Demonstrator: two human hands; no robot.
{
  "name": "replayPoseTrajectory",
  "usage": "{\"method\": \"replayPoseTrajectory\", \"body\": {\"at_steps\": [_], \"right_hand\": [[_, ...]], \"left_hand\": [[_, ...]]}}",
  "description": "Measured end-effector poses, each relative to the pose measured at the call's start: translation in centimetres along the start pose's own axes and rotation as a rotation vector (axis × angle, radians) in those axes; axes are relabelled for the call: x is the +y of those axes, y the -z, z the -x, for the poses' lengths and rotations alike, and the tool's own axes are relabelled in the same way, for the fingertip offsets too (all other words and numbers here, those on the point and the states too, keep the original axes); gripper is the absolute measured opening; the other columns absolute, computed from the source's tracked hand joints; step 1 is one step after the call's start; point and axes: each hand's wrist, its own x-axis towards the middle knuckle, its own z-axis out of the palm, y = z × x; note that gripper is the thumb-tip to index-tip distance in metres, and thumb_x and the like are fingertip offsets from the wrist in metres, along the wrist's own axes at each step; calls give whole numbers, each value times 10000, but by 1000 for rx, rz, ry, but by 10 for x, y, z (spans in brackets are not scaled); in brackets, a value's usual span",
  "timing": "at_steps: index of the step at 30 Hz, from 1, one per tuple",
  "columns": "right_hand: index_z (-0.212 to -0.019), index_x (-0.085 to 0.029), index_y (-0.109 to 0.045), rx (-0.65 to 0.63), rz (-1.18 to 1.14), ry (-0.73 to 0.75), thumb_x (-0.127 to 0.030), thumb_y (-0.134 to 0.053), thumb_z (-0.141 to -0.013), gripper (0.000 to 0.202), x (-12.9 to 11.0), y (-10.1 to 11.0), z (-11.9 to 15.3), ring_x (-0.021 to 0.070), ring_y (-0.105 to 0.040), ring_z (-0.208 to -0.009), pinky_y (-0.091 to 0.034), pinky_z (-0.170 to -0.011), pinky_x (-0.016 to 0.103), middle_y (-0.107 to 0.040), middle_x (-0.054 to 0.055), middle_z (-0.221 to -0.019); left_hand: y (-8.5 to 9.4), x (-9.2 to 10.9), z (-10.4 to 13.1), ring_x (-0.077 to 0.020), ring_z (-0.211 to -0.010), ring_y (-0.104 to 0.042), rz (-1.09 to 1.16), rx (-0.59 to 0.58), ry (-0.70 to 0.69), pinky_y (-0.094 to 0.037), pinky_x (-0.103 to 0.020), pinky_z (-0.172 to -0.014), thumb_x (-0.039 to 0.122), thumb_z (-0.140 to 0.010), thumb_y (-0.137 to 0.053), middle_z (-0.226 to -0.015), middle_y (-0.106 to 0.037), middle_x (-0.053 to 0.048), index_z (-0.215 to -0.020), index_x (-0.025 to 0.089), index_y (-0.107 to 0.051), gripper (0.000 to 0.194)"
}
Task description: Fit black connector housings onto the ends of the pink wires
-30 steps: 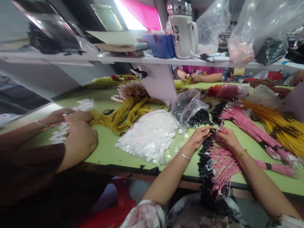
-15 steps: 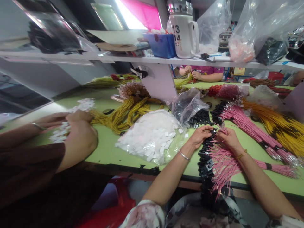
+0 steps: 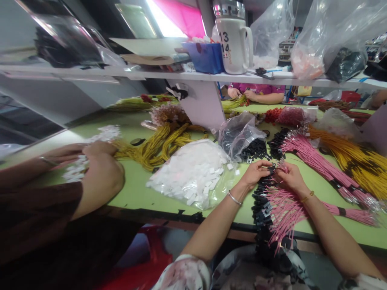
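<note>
My left hand (image 3: 256,173) pinches a small black connector housing (image 3: 273,166) between thumb and fingertips. Close beside it, my right hand (image 3: 290,177) is closed on the metal-tipped ends of pink wires (image 3: 281,164). The fingertips of both hands almost meet, and whether a wire tip sits inside the housing is too small to tell. Below them hangs a fan of pink wires (image 3: 287,205) whose ends carry black housings (image 3: 260,205), spilling over the table's front edge. A loose pile of black housings (image 3: 255,150) lies just beyond my left hand, partly in a clear bag (image 3: 237,131).
A clear bag of white connectors (image 3: 193,173) lies left of my arm. Bundled pink wires (image 3: 320,161) and yellow wires (image 3: 363,161) stretch to the right. At left, a co-worker's hands (image 3: 102,161) handle white pieces. A shelf (image 3: 151,74) holds a white mug (image 3: 234,44) and blue bin (image 3: 205,57).
My hands stay nearly in place, with the fingertips shifting slightly around the housing and wire ends. The hands of the person across the table have moved a little.
</note>
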Motion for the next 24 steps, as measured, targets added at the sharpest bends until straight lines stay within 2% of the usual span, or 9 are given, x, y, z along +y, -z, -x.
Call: {"method": "replayPoseTrajectory", "body": {"at_steps": [5, 10, 15, 19, 21, 24], "right_hand": [[-640, -200, -552, 3, 83, 49, -306, -651, -704, 158, -2, 4, 0, 132, -408, -553, -338, -519, 247, -497, -19, -571], [-672, -191, -570, -56, 116, 57, -303, -605, -739, 136, -4, 6, -1, 142, -438, -599, -365, -563, 253, -532, -11, -624], [-612, -205, -480, -56, 199, 67, -272, -591, -710, 163, 3, 2, 0, 125, -375, -558, -297, -525, 250, -444, -37, -565], [-652, -199, -525, -4, 209, 109, -291, -599, -769, 167, -1, 2, 2, 133, -394, -582, -316, -547, 259, -472, -27, -599], [-708, -195, -561, 31, 135, 111, -324, -626, -794, 168, -4, 3, 1, 138, -424, -609, -343, -572, 262, -509, -21, -641], [-778, -204, -561, 27, -57, 31, -383, -687, -779, 219, -1, 5, -2, 128, -440, -591, -353, -566, 256, -542, -32, -664]], "left_hand": [[-5, -1, 1, -126, -747, -626, -77, 46, -30, -474, -267, -763, 89, -549, -812, -840, -721, -48, -893, 127, -737, 355], [-6, -3, 0, -128, -726, -619, -65, 78, -14, -465, -260, -737, 97, -567, -781, -815, -722, -50, -886, 121, -757, 322], [-9, -13, 1, -122, -651, -566, -176, 2, -44, -436, -256, -677, 150, -626, -719, -723, -692, -29, -789, 116, -769, 174], [0, -8, -1, -166, -724, -603, -339, -37, -42, -459, -293, -716, 163, -676, -695, -829, -723, -72, -936, 114, -775, 276], [11, -1, -4, -200, -815, -618, -578, 65, -120, -472, -333, -785, 178, -739, -669, -963, -729, -104, -1045, 131, -758, 322], [31, 6, -10, -266, -1011, -578, -1106, 386, -288, -438, -408, -914, 187, -842, -588, -1140, -684, -148, -1152, 141, -715, 338]]}}
